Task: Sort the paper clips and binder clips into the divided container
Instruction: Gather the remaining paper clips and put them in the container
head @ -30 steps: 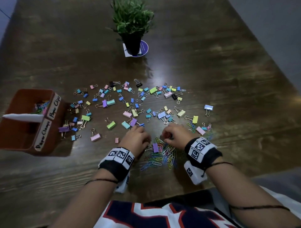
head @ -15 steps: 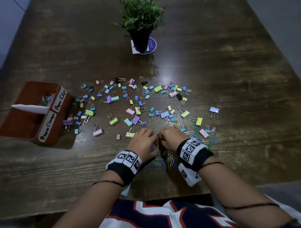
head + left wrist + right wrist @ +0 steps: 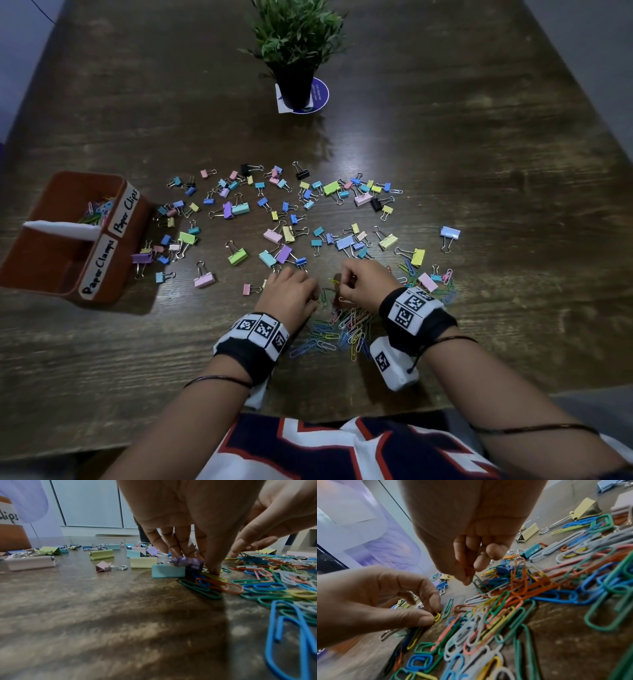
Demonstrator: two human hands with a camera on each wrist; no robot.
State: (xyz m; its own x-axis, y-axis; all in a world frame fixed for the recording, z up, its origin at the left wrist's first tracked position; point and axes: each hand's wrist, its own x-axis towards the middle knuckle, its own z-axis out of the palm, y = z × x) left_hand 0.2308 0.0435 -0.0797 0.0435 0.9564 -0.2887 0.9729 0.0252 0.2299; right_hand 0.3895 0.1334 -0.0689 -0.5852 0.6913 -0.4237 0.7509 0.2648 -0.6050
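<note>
Loose coloured paper clips (image 3: 344, 334) lie in a pile between my wrists. Pastel binder clips (image 3: 284, 219) are scattered beyond it. My left hand (image 3: 313, 298) is at the pile's far left edge, thumb and forefinger pinching a yellow paper clip (image 3: 437, 616) that still touches the table. A purple binder clip (image 3: 188, 562) lies under its fingers. My right hand (image 3: 342, 287), close beside it, pinches a green paper clip (image 3: 476, 583) by one end. The brown divided container (image 3: 41, 260) stands at the left, with several paper clips (image 3: 97, 210) in its far compartment.
The container's labels (image 3: 125, 212) read "Paper Clips" on the far half and "Paper Clamps" on the near half. A potted plant (image 3: 296, 51) stands on a coaster at the back centre of the wooden table (image 3: 479, 137). More paper clips (image 3: 442, 291) lie right of my right wrist.
My two hands have drawn closer together at the far edge of the pile. The purple binder clip seen between them earlier is now covered by my left hand.
</note>
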